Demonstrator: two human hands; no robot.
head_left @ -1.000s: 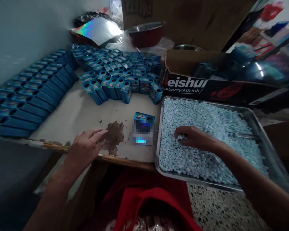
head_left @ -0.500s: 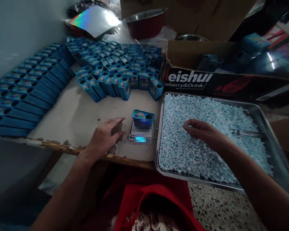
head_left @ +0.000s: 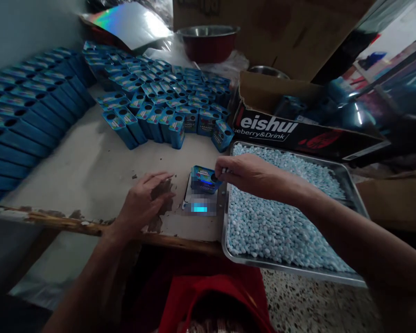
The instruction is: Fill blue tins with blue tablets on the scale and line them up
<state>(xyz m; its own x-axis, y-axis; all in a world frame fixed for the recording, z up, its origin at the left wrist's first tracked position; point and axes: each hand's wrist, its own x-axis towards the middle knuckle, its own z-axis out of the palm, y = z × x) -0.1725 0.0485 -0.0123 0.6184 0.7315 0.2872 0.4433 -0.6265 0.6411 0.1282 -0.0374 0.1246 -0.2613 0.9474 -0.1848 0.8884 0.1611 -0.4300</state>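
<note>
A blue candy box with a round hole in its top stands on a small digital scale, whose lit display is blurred. My right hand is at the right end of the box, beside the hole, its fingers pinched on a few pale candies. To the left of the scale, my left hand hovers low over or rests on the table, fingers spread and holding nothing. A metal tray full of small pale-blue and white candies lies under my right forearm.
Rows of blue boxes line the table's left side, and a dense group of blue boxes fills the back. A black carton holding more blue containers stands behind the tray. Behind it all are a red metal bowl and a large cardboard box.
My right hand has moved left from over the candies in the tray to the hole of the box, carrying a few candies. The left hand stays nearly in place. The view has shifted slightly.
</note>
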